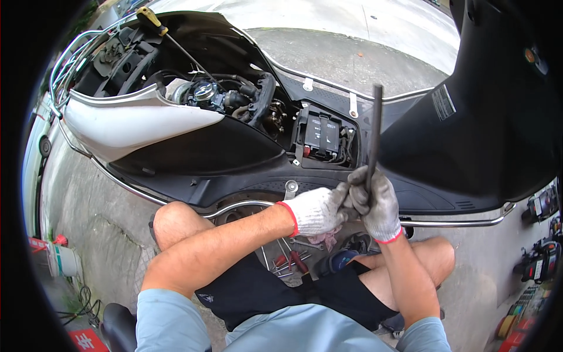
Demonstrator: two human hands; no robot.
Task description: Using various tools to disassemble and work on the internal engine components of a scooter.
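Observation:
My right hand [378, 202], in a white work glove with grey palm and red cuff, grips a dark hose-like tube [375, 135] that stands nearly upright above the scooter's footboard. Against its fingers presses my left hand [322, 208], gloved the same way, its fingertips closed near the tube's lower end. Whatever the left fingers pinch is hidden. Just beyond the hands sits a black battery [321, 134] in its open bay in the footboard. Farther left, the scooter's engine parts [205, 94] lie exposed, with a yellow-handled screwdriver [151, 21] leaning into them.
A white side panel [135, 126] covers the scooter's near left. A chrome guard rail [451, 223] runs along the near side. Several hand tools [290, 258] and a pink rag [324, 237] lie between my legs. A white bucket [63, 261] stands far left; black goods [539, 261] line the right.

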